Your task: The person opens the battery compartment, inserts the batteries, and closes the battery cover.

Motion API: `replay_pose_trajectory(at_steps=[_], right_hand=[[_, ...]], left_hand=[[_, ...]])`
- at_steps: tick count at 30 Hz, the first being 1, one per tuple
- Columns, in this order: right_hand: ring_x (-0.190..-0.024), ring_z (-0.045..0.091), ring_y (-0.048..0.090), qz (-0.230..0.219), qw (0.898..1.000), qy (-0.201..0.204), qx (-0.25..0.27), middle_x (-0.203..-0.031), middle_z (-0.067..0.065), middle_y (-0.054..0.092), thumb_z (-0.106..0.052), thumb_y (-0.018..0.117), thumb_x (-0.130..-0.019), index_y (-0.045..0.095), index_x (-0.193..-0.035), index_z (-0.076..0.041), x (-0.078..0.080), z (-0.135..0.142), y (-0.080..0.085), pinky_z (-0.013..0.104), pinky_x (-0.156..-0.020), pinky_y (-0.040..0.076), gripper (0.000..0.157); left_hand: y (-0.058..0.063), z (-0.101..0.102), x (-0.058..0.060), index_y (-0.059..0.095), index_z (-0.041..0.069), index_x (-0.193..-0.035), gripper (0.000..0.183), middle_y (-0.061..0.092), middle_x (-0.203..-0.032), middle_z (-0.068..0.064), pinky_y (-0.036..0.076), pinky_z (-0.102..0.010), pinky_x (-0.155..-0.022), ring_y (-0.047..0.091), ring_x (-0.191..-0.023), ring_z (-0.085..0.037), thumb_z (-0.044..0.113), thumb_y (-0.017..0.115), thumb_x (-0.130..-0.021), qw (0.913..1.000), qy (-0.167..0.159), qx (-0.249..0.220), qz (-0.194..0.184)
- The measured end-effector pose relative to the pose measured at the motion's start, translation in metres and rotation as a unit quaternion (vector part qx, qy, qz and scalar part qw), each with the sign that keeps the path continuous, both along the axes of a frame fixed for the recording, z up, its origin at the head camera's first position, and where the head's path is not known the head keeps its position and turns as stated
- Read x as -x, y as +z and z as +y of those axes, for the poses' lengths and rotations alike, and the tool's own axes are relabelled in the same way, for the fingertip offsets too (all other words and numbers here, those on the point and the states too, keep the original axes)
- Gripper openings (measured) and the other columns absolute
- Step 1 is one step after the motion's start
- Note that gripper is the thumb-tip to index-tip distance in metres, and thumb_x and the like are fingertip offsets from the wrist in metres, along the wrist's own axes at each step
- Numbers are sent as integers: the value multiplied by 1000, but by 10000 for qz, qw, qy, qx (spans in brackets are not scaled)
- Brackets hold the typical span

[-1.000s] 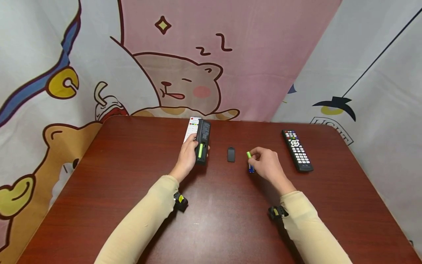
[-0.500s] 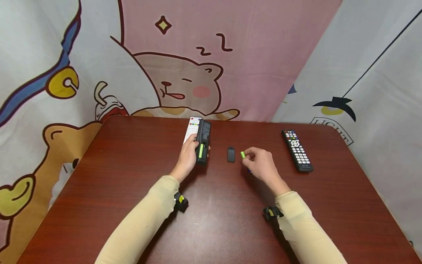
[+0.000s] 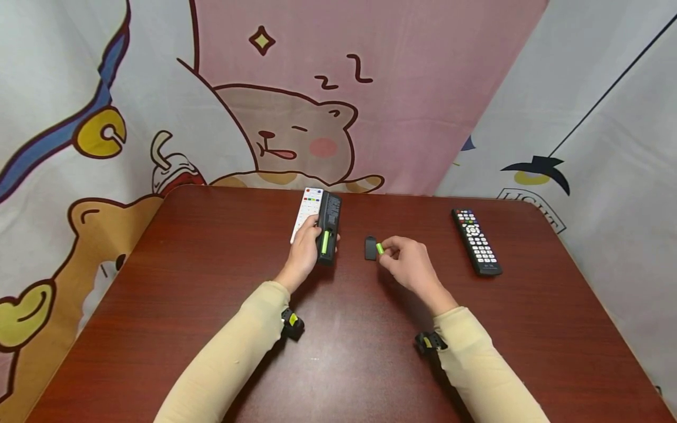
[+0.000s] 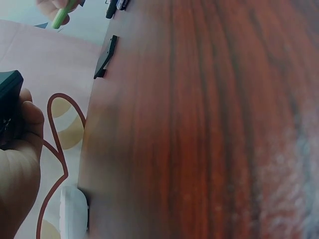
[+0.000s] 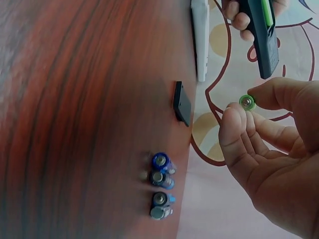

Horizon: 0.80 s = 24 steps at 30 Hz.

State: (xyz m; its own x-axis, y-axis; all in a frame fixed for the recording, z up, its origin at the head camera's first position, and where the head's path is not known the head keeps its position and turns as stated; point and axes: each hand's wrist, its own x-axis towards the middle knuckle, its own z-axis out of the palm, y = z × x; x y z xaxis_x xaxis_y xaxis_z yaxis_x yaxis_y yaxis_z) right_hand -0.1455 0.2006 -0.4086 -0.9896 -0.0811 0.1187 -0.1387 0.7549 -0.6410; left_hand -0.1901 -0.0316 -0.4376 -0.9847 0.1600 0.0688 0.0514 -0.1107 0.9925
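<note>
My left hand (image 3: 302, 251) grips a black remote control (image 3: 331, 205), held with its back facing up. Its battery compartment is uncovered, and a green battery (image 3: 325, 242) lies inside. Between thumb and fingers, my right hand (image 3: 411, 262) pinches a second green battery (image 3: 379, 248); the right wrist view shows that battery (image 5: 247, 102) end-on. It is above the table, close to the loose black battery cover (image 3: 369, 248). Several blue and silver batteries (image 5: 160, 179) lie on the table in the right wrist view; my right hand hides them in the head view.
A white remote control (image 3: 311, 202) lies on the table just left of the held one. Farther right is another black remote control (image 3: 478, 244) with white buttons facing up. The brown table (image 3: 338, 364) ends at a printed curtain (image 3: 412, 88) behind.
My right hand has carried the green battery leftward, away from the blue batteries and over to the cover. My left hand and the black remote control have shifted only slightly right.
</note>
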Motion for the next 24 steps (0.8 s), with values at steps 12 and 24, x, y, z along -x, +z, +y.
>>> replay_pose_trajectory(at_steps=[12,24], right_hand=[[-74,17,63,385,9987,236,217,-85,7,71,-1,68,-85,75,-100,-1,-2,-16,-1,31,-70,51,16],[-77,18,68,462,9968,370,538,-87,7,73,-2,71,-86,76,-103,-2,-4,-35,3,34,-70,55,18]], left_hand=[[1,2,0,52,-2,-134,45,67,-103,-34,56,-30,-60,67,-72,-33,8,26,-99,10000,-51,61,-26],[0,3,-1,50,-6,-136,47,65,-102,-36,56,-29,-60,64,-67,-18,7,27,-98,9999,-1,89,81]])
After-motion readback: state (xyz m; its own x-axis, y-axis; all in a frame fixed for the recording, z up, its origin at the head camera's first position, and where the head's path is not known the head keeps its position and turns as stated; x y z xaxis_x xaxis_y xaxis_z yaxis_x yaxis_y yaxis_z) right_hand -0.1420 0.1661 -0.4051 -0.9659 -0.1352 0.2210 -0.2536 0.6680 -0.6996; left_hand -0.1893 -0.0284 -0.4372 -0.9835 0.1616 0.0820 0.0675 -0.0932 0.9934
